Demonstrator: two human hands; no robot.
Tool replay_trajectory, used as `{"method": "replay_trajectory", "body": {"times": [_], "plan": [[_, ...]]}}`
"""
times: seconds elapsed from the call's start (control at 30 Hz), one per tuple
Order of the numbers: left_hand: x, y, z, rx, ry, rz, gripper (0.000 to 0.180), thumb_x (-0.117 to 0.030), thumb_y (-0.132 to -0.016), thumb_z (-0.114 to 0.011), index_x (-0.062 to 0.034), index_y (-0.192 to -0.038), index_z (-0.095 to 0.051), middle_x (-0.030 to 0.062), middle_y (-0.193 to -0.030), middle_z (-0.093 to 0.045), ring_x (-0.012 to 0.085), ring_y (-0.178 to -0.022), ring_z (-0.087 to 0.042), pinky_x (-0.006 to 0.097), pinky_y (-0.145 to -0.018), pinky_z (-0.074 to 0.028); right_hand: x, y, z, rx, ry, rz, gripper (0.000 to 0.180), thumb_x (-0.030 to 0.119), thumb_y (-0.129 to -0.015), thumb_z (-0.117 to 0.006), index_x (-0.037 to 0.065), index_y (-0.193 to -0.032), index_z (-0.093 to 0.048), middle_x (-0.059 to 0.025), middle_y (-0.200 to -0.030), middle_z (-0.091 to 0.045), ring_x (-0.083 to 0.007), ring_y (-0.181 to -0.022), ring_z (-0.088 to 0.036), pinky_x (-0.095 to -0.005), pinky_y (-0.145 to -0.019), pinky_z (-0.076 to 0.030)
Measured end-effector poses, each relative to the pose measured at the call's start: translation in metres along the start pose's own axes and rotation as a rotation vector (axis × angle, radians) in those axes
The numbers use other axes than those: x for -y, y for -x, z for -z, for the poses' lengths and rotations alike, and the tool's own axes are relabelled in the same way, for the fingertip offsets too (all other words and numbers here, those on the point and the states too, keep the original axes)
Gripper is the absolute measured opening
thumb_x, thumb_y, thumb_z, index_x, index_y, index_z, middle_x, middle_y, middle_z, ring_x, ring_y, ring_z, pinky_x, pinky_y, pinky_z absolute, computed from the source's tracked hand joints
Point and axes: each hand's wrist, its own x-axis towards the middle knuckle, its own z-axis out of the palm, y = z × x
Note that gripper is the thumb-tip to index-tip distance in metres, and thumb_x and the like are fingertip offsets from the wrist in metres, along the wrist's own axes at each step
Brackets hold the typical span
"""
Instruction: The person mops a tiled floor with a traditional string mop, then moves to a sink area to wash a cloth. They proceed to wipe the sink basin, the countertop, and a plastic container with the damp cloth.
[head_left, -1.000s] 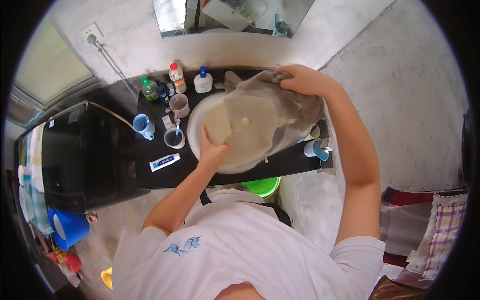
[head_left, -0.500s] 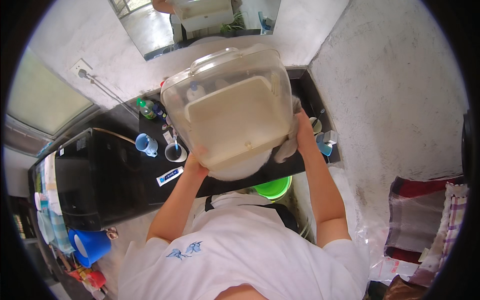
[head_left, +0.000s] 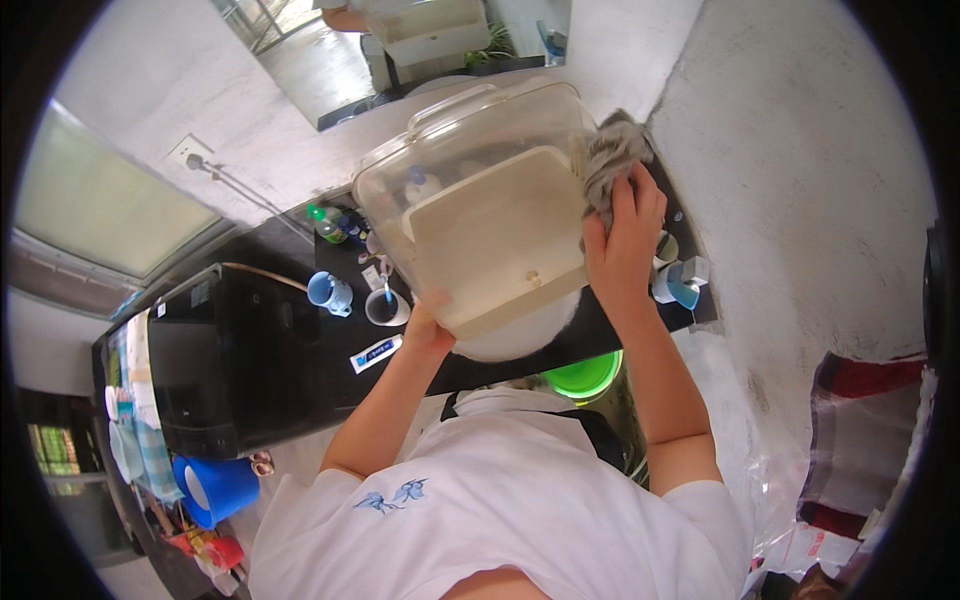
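— Head view first: what fills the middle?
— A clear plastic container with a cream inner tray, lifted up toward the camera in the upper centre of the frame, tilted so its underside faces us.

— And the hands?
— The left hand sits under the lower left corner, curled against the bottom edge to prop it; how far the fingers wrap I cannot tell. The right hand lies flat against the right side, fingers stretched upward, pressing a grey cloth onto the upper right corner of the container.

— What lies behind it?
— A black counter running across the centre left. On it, left of the container, stand a blue mug and a dark cup holding a brush, with a toothpaste tube lying just below them. A green-capped bottle stands farther up.

— Anything lower?
— A green basin shows below the counter edge, centre right, and a blue bucket sits in the lower left
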Motion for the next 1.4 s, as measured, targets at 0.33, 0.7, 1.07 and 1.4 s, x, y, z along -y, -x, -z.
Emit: {"method": "replay_trajectory", "body": {"times": [0.33, 0.7, 1.07, 1.4], "plan": [[-0.025, -0.006, -0.029, -0.056, 0.024, -0.089, 0.049, -0.013, -0.076, -0.070, -0.0050, -0.122, -0.052, 0.0065, -0.113, -0.060, 0.0220, -0.105, -0.059, 0.038, -0.093, -0.050, 0.032, 0.087, 0.000, 0.418, -1.042, -0.786, 0.051, 0.003, -0.074, -0.048, -0.001, -0.124, -0.054, -0.0112, -0.121, -0.054, -0.0209, -0.106, -0.055, -0.0325, -0.094, -0.045], [-0.009, -0.018, 0.004, -0.032, -0.080, -0.188, 0.061, -0.005, -0.077, -0.066, -0.0077, -0.133, -0.040, 0.0076, -0.121, -0.056, 0.0220, -0.109, -0.059, 0.036, -0.091, -0.052, 0.040, 0.039, 0.023, 0.410, -1.646, -1.351, 0.041, 0.016, -0.086, -0.047, 0.005, -0.125, -0.054, -0.0089, -0.109, -0.063, -0.0185, -0.097, -0.062, -0.0314, -0.086, -0.051], [0.016, -0.003, 0.006, -0.100, -0.066, 0.012, 0.069, -0.001, -0.066, -0.052, -0.0059, -0.134, -0.040, 0.0107, -0.118, -0.055, 0.0268, -0.111, -0.056, 0.040, -0.094, -0.049, 0.004, -0.001, -0.029, 0.536, -0.765, -0.461, 0.034, 0.016, -0.080, -0.063, 0.000, -0.111, -0.060, -0.0122, -0.098, -0.067, -0.0187, -0.089, -0.064, -0.0281, -0.078, -0.049], [0.014, 0.007, 0.005, -0.159, -0.085, 0.163, 0.053, -0.002, -0.069, -0.052, -0.0027, -0.121, -0.046, 0.0117, -0.111, -0.056, 0.0275, -0.103, -0.059, 0.040, -0.091, -0.050, -0.005, 0.086, -0.163, 1.178, -0.565, -0.066, 0.038, 0.016, -0.076, -0.063, 0.007, -0.112, -0.066, -0.0140, -0.111, -0.065, -0.0338, -0.104, -0.060, -0.0389, -0.090, -0.047]]}}
